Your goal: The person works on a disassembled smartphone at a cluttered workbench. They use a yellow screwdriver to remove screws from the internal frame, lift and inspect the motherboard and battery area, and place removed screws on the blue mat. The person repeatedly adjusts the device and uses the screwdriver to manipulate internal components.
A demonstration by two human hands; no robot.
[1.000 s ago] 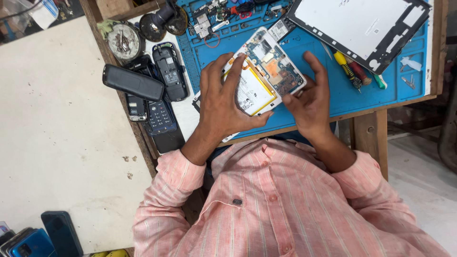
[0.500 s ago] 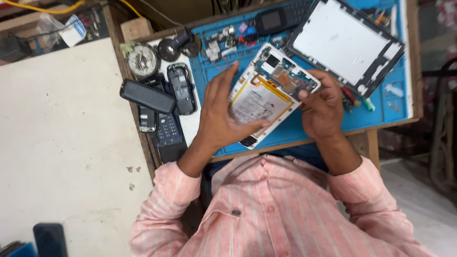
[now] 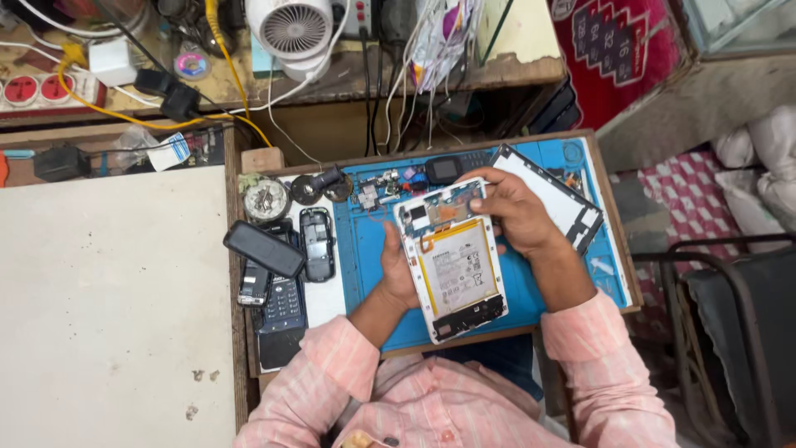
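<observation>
Head view shows the opened white tablet with its back cover off [image 3: 454,264], pale battery and circuit boards exposed, held tilted above the blue silicone repair mat [image 3: 365,249] near the front edge of the small wooden bench. My left hand [image 3: 398,274] cups it from beneath along its left edge, and my right hand [image 3: 514,211] is closed over its top right corner, fingers curled on the rim near the board. What worries me: the tablet hangs in the air on edge grips only, so a loosened finger could let it tip onto the mat or off the bench front; the right fingers also sit close to the bare board and thin orange flex, and pressure there could bend or tear something. The detached white screen panel with black frame [image 3: 557,199] lies just beside the right hand, easy to knock. The dismantled black phones [image 3: 282,265] sit to the left, well apart. I cannot see the left fingers under the tablet, nor which part the right fingertips press. The small parts at the mat's top are too fine to identify.
</observation>
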